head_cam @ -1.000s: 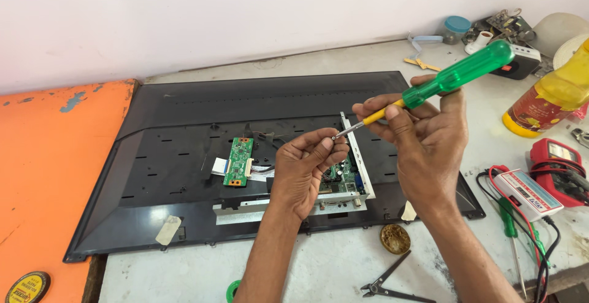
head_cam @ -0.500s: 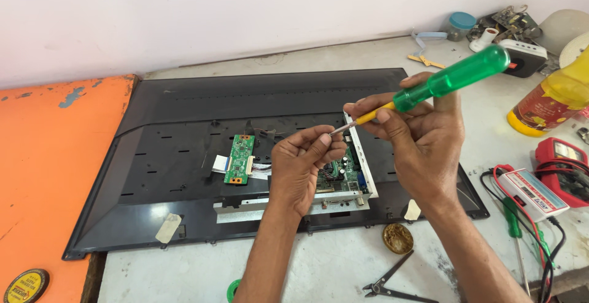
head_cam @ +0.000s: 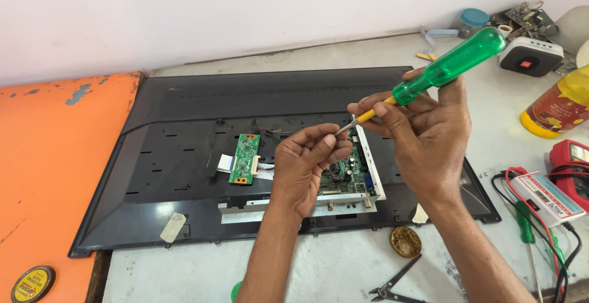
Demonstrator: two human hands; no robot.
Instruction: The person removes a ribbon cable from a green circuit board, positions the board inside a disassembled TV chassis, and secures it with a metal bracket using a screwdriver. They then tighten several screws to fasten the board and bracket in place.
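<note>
My right hand (head_cam: 423, 134) grips a screwdriver (head_cam: 451, 65) with a green see-through handle and a yellow collar, its tip slanting down to the left. My left hand (head_cam: 307, 162) is closed at that tip, fingers pinched together as if on something tiny; I cannot make out what. Both hands hover over a black flat-screen back panel (head_cam: 184, 125) lying face down. Beneath them sits a green main circuit board (head_cam: 346, 177) in a metal frame. A small green board (head_cam: 244, 159) with a white ribbon cable lies to its left.
An orange painted surface (head_cam: 55, 168) is on the left. On the right lie a yellow bottle (head_cam: 555, 109), a red meter (head_cam: 573, 162), a white box with red and black leads (head_cam: 543, 195) and a white gadget (head_cam: 529, 54). Pliers (head_cam: 392, 284) and a brass disc (head_cam: 405, 241) lie near the front.
Both hands have shifted a little; the screwdriver handle has tilted slightly, and the left fingers stay pinched at its tip.
</note>
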